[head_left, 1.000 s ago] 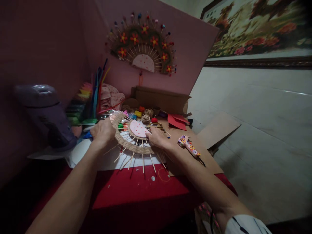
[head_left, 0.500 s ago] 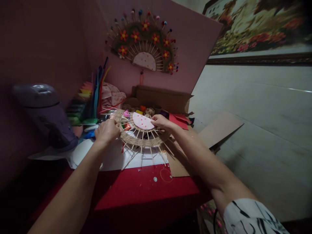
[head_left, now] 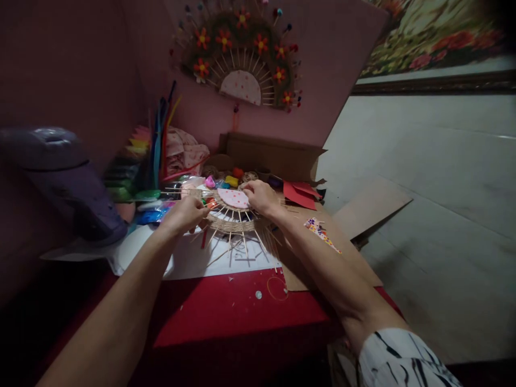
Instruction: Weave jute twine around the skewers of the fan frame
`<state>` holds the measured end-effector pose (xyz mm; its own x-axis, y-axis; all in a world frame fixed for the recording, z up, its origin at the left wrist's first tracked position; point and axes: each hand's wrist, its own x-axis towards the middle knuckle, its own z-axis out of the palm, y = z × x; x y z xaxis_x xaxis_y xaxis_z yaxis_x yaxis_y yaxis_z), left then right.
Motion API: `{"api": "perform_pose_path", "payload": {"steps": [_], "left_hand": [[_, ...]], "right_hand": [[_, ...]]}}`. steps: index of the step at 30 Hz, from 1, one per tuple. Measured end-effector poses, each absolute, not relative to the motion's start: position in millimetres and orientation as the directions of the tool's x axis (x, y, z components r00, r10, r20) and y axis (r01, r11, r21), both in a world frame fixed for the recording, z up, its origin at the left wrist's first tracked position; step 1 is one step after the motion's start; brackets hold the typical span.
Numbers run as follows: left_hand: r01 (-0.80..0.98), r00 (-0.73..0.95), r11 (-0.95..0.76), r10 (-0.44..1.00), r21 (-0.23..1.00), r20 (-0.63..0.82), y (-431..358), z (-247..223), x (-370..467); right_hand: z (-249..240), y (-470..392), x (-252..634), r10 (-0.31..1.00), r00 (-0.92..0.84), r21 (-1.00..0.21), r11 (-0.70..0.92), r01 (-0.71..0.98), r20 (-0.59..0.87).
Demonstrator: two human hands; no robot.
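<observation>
Between my hands is a woven fan [head_left: 233, 224] of thin wooden sticks and twine, its half-round centre covered with white cloth dotted in red. Its arc of sticks points toward me, over white paper [head_left: 189, 263]. My left hand [head_left: 186, 214] grips the fan's left side, fingers closed around the woven band and sticks. At the straight edge of the dotted centre, my right hand [head_left: 261, 198] is closed on the fan, its fingertips partly hidden behind the cloth piece.
A finished fan with orange flowers [head_left: 242, 59] hangs on the pink board behind. To the left stand a purple bottle [head_left: 68, 183] and pipe cleaners [head_left: 159, 140]. A cardboard box [head_left: 270, 153] holds craft pieces; red paper [head_left: 300, 194] and flat cardboard [head_left: 298, 271] lie right, on a red tablecloth [head_left: 226, 306].
The fan has been lowered toward the paper and tipped flatter. My left hand has shifted right along its edge, and my right hand slightly up. The view has tilted down a little.
</observation>
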<state>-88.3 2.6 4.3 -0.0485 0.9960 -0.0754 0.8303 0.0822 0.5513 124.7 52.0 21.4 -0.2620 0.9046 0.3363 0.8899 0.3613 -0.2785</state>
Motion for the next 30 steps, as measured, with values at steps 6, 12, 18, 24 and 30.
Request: {"api": "perform_pose_path", "payload": {"steps": [6, 12, 18, 24, 30], "left_hand": [[0.791, 0.034, 0.029, 0.995, 0.611, -0.092, 4.0, -2.2, -84.9], [0.778, 0.057, 0.028, 0.992, 0.628, -0.115, 1.0, -0.2, -76.3], [0.859, 0.035, 0.002, 0.997, 0.512, -0.063, -6.7, 7.7, -67.6], [0.876, 0.249, -0.28, 0.96, 0.393, 0.128, -16.0, 8.5, -51.7], [0.831, 0.455, -0.487, 0.873, 0.27, 0.172, -21.2, -4.3, -33.4]], "right_hand": [[11.5, -34.8, 131.0, 0.844, -0.465, -0.182, 0.518, 0.836, 0.267], [-11.4, -54.2, 134.9, 0.835, -0.458, -0.027, 0.488, 0.872, 0.305], [-20.3, -56.1, 140.2, 0.827, -0.448, -0.08, 0.5, 0.862, 0.338], [-11.8, -68.2, 147.2, 0.805, -0.539, -0.13, 0.579, 0.805, 0.246], [-4.5, -72.7, 147.3, 0.822, -0.543, -0.098, 0.562, 0.821, 0.17]]}}
